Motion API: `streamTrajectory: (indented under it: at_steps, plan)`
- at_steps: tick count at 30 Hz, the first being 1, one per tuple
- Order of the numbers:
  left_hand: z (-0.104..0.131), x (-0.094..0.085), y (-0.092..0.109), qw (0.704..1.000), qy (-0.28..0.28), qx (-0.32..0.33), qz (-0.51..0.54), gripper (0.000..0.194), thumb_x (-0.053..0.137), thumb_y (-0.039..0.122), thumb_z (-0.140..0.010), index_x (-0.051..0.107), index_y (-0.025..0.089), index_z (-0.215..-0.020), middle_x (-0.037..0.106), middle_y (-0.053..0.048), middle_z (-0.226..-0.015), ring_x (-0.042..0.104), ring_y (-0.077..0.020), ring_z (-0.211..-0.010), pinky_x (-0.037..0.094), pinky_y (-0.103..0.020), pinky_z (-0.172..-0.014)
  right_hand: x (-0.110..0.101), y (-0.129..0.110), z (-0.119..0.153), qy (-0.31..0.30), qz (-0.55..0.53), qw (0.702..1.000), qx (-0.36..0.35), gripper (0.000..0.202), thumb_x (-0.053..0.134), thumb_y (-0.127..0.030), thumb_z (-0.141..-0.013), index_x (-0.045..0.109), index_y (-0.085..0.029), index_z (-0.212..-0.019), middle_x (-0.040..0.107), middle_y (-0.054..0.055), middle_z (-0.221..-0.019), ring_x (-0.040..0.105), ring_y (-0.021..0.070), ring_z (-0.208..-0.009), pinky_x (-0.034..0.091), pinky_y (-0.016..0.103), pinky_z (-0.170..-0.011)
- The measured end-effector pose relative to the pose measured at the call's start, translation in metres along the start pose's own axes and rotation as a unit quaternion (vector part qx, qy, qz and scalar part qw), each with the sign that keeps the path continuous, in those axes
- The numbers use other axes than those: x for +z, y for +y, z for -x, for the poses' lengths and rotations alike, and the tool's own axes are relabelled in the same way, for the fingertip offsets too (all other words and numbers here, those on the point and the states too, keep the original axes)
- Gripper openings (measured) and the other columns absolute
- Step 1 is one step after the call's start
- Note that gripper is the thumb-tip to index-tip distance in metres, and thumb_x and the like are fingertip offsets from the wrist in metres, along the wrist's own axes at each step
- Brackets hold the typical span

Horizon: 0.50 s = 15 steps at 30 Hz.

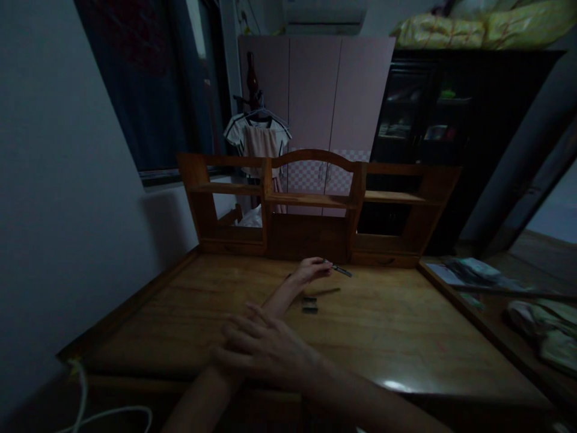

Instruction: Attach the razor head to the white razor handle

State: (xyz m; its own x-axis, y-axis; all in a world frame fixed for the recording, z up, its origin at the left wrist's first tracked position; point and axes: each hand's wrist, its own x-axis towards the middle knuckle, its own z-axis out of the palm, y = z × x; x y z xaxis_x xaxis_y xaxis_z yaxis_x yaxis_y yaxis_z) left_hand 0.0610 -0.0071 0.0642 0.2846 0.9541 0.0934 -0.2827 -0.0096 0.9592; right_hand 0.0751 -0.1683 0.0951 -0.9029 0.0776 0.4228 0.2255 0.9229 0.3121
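My left hand point(312, 269) reaches over the middle of the wooden desk, its fingers pinching a slim dark stick-like object point(342, 272) that points right. The object's exact kind is too small and dim to tell. Across my left forearm lies my right hand point(264, 346), slightly blurred, fingers spread over the skin and holding no object. On the desktop just below my left hand are a small dark-ended rectangular piece point(310, 305) and a thin brown stick point(328, 291). Part of another small dark item point(288, 276) shows behind my left wrist.
A wooden shelf unit point(311, 200) stands along the far edge of the desk point(396, 337). A raised rim point(478, 325) borders the right side, with cloth point(547, 331) and plastic-wrapped items point(480, 272) beyond. A white cable point(83, 391) hangs at lower left.
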Motion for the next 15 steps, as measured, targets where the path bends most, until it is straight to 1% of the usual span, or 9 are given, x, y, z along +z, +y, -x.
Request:
streamTrajectory:
  at_steps: [1,3,5,8,10,12,13,14,15]
  plan:
    - [-0.001,0.004,0.002,0.999,-0.031,-0.008,0.024,0.031,0.081,0.021,-0.06,0.066,0.009,-0.085,0.068,-0.009,-0.085,0.064,-0.0158,-0.074,0.05,-0.034,-0.081,0.004,-0.003,-0.004,-0.002,0.01,1.0,0.001,0.033,0.042,-0.02,-0.093,0.045,-0.021,-0.126,0.052,0.004,-0.129,0.033,0.0196,-0.13,0.018,0.043,-0.115]
    - [-0.004,0.01,0.006,0.995,-0.077,-0.016,0.053,0.033,0.082,0.021,-0.059,0.066,0.007,-0.084,0.067,-0.008,-0.083,0.063,-0.0128,-0.071,0.049,-0.032,-0.082,0.011,0.0,-0.005,-0.003,0.026,1.0,0.01,0.027,0.044,-0.017,-0.092,0.049,-0.017,-0.119,0.055,0.006,-0.123,0.038,0.0195,-0.126,0.019,0.043,-0.114]
    - [-0.007,0.014,0.008,0.995,-0.091,-0.014,0.045,0.033,0.082,0.022,-0.058,0.066,0.006,-0.082,0.066,-0.007,-0.08,0.062,-0.0117,-0.07,0.049,-0.032,-0.081,0.013,0.009,0.001,0.004,0.043,0.998,0.038,0.022,0.046,-0.013,-0.091,0.051,-0.015,-0.112,0.056,0.008,-0.119,0.04,0.0193,-0.124,0.021,0.042,-0.114]
    - [-0.008,0.018,0.009,0.998,-0.067,-0.005,-0.003,0.029,0.08,0.025,-0.062,0.065,0.006,-0.079,0.065,-0.007,-0.076,0.06,-0.0116,-0.069,0.049,-0.033,-0.081,0.009,0.02,0.012,0.015,0.056,0.995,0.081,0.017,0.045,-0.012,-0.091,0.053,-0.015,-0.105,0.058,0.008,-0.113,0.04,0.0194,-0.123,0.02,0.042,-0.114]
    - [-0.003,0.023,0.007,0.999,-0.042,-0.003,-0.029,0.025,0.077,0.024,-0.066,0.066,0.006,-0.079,0.065,-0.009,-0.078,0.061,-0.0142,-0.074,0.048,-0.036,-0.083,0.006,0.027,0.021,0.02,0.063,0.992,0.11,0.017,0.046,-0.011,-0.09,0.053,-0.015,-0.104,0.058,0.008,-0.112,0.041,0.0198,-0.121,0.021,0.043,-0.113]
    - [0.01,0.029,0.002,0.999,-0.017,0.001,-0.051,0.021,0.073,0.021,-0.071,0.067,0.006,-0.085,0.065,-0.014,-0.089,0.06,-0.0212,-0.09,0.043,-0.042,-0.09,0.004,0.037,0.032,0.025,0.068,0.987,0.147,0.019,0.048,-0.011,-0.089,0.053,-0.014,-0.106,0.057,0.01,-0.114,0.043,0.0209,-0.119,0.023,0.043,-0.112]
    - [0.019,0.032,-0.002,0.997,0.007,0.01,-0.071,0.021,0.07,0.02,-0.074,0.067,0.008,-0.091,0.064,-0.016,-0.098,0.056,-0.0258,-0.102,0.039,-0.045,-0.095,0.003,0.043,0.038,0.027,0.068,0.984,0.164,0.021,0.05,-0.012,-0.088,0.053,-0.013,-0.109,0.056,0.011,-0.115,0.042,0.022,-0.119,0.024,0.043,-0.111]
    - [0.029,0.035,-0.006,0.995,0.03,0.018,-0.089,0.023,0.066,0.019,-0.077,0.066,0.009,-0.098,0.061,-0.018,-0.109,0.048,-0.0301,-0.115,0.032,-0.048,-0.1,0.002,0.049,0.044,0.033,0.07,0.98,0.186,0.024,0.051,-0.013,-0.087,0.053,-0.013,-0.111,0.056,0.012,-0.116,0.042,0.0231,-0.119,0.025,0.043,-0.11]
    - [0.038,0.037,-0.01,0.99,0.067,0.036,-0.117,0.028,0.062,0.017,-0.08,0.064,0.012,-0.107,0.055,-0.018,-0.122,0.035,-0.0325,-0.127,0.023,-0.051,-0.105,0.001,0.055,0.05,0.035,0.073,0.975,0.205,0.026,0.051,-0.014,-0.087,0.053,-0.012,-0.113,0.054,0.012,-0.119,0.041,0.0243,-0.121,0.025,0.043,-0.11]
